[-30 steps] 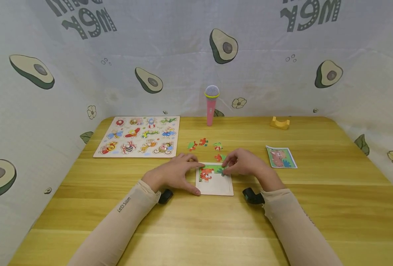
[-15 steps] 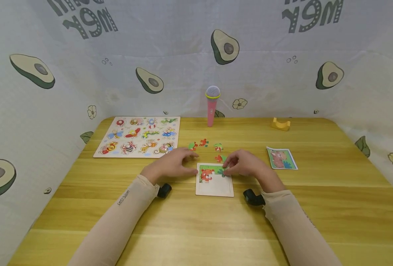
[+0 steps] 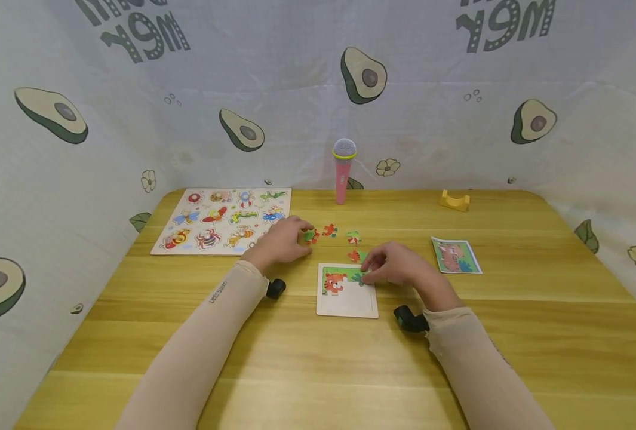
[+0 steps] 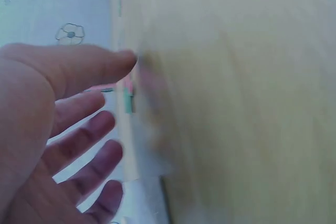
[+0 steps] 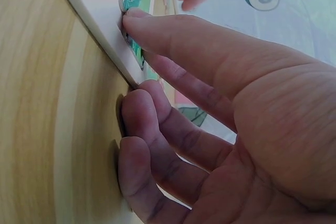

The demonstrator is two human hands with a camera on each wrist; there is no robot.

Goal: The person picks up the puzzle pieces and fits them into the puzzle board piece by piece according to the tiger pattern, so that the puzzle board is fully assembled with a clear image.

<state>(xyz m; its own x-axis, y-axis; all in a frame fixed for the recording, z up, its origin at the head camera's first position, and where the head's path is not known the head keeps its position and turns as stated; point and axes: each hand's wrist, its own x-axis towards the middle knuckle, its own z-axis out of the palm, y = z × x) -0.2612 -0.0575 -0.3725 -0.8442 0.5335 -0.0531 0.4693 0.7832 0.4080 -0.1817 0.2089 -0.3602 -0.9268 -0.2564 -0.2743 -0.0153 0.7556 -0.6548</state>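
Because our left hand (image 3: 281,242), its fingers loosely spread, has gone from the board (image 3: 347,303), our clock's centre, to beside a loose piece (image 3: 309,236) at eleven o'clock, only our right hand (image 3: 396,264), pinching the corner piece (image 3: 357,278) at one o'clock, steadies the work, we judge.
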